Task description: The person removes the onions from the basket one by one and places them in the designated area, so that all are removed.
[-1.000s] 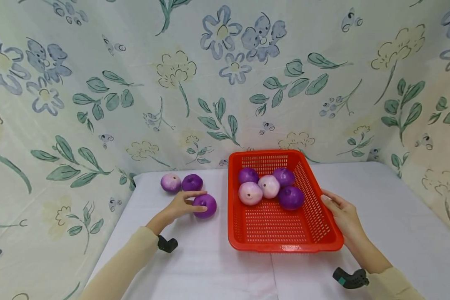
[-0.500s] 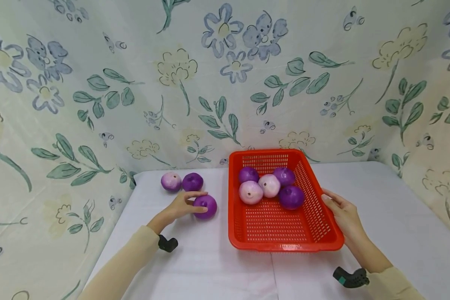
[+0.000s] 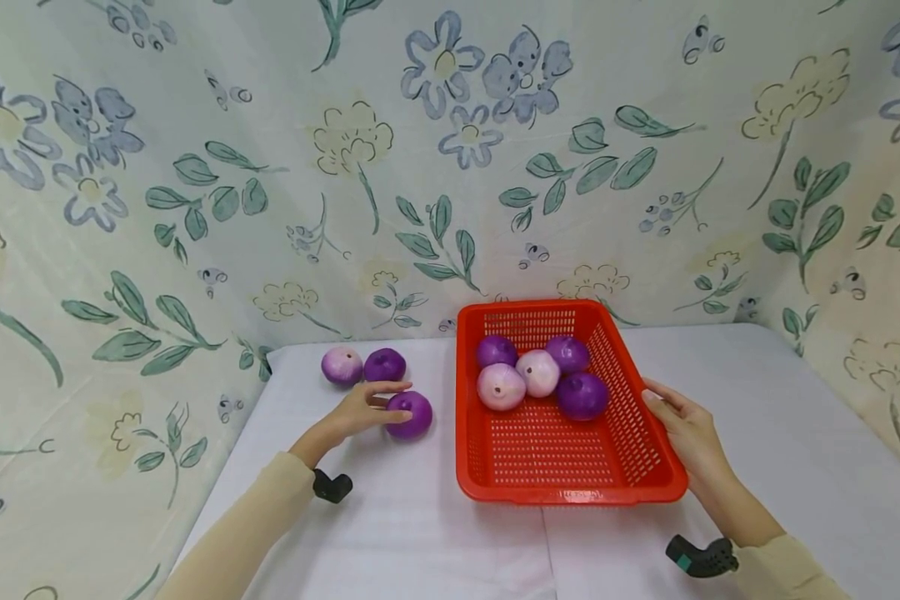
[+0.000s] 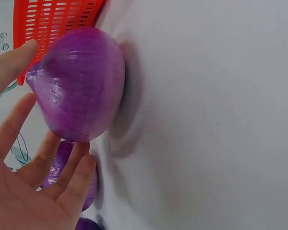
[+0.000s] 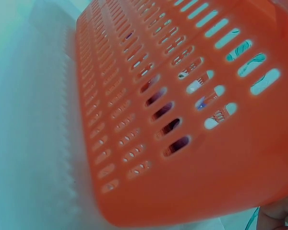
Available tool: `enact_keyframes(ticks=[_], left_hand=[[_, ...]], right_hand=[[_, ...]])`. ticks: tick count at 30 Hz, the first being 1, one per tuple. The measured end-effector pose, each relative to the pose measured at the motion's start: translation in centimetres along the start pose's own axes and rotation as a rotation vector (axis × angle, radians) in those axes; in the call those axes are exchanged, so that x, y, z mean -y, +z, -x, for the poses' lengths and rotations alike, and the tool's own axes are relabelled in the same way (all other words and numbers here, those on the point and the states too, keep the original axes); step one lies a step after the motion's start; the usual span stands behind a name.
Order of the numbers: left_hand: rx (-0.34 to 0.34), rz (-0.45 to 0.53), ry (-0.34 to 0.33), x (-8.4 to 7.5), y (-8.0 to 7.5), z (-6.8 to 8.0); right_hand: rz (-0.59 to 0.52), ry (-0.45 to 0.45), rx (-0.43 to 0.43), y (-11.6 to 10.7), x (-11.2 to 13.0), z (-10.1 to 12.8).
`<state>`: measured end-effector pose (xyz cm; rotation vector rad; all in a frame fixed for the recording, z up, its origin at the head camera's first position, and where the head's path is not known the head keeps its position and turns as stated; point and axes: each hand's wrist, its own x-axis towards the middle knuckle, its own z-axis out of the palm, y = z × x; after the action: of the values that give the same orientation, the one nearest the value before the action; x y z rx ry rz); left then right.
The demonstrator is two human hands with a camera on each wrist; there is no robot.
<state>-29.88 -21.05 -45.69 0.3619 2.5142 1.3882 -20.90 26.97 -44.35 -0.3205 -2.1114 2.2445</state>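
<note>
A dark purple onion (image 3: 411, 414) (image 4: 81, 84) lies on the white table, left of a red slotted basket (image 3: 630, 450). My left hand (image 3: 367, 406) cups this onion, with the thumb (image 4: 17, 55) on one side and the fingers (image 4: 72, 167) on the other. Two more onions, one pale (image 3: 342, 365) and one dark (image 3: 385, 364), lie just behind that hand. The basket holds several purple and pale onions (image 3: 537, 372). My right hand (image 3: 682, 429) rests flat against the basket's right outer wall (image 5: 182, 120), fingers fairly straight.
The white table (image 3: 435, 533) is closed in behind and at both sides by floral cloth walls (image 3: 450, 167). The basket's near half holds nothing. Bare tabletop lies in front of the basket and to its right.
</note>
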Motion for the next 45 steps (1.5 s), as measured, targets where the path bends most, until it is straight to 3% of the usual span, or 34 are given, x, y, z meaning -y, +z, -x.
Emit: enact_keyframes(ticks=[6, 12, 19, 34, 45], left_hand=[[-0.012, -0.003, 0.07, -1.3, -0.9, 0.3], [-0.049, -0.004, 0.084, -2.8, -2.0, 0.1], [-0.054, 0.069, 0.129, -5.3, -2.4, -0.2], [-0.007, 0.115, 0.195, -11.2, -0.8, -2.0], [0.039, 0.145, 0.248, -15.0, 2.4, -3.9]], right_hand=[[-0.045, -0.02, 0.019, -0.1, -0.1, 0.1], [-0.043, -0.013, 0.016, -0.2, -0.2, 0.0], [-0.043, -0.02, 0.011, -0.2, -0.2, 0.0], [0.032, -0.009, 0.001, -0.1, -0.2, 0.0], [0.025, -0.008, 0.009, -0.1, -0.1, 0.1]])
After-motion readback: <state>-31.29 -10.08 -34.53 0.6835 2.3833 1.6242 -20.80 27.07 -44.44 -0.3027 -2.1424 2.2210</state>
